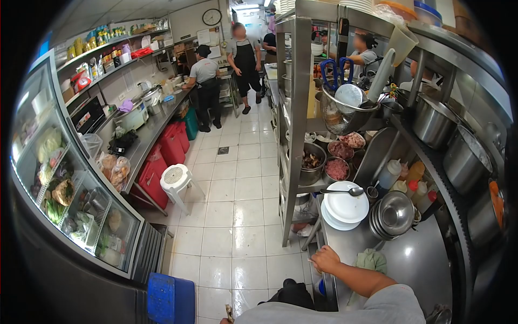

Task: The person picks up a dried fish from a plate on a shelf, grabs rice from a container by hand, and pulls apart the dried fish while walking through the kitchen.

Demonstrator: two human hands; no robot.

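Note:
My right hand (326, 261) is over the left edge of the steel table (415, 264), its fingers curled together. A small whitish bit shows at the fingertips, too small to name. Beside my forearm lies a crumpled green cloth (372, 261). Beyond the hand are stacked white plates (345, 204) with a metal spoon (353, 191) on top, and nested steel bowls (395, 214). Only a sliver of my left hand (224, 321) enters at the bottom edge, with a small brownish-white thing (229, 311) standing up from it; its kind is unclear.
A blue bin (170, 298) and a glass-door fridge (81, 189) stand left, with a white stool (179, 181) farther along the tiled aisle. A steel shelf rack (294, 135) rises on the right, holding bowls of raw meat (338, 169). Two people (205, 83) (245, 59) stand ahead.

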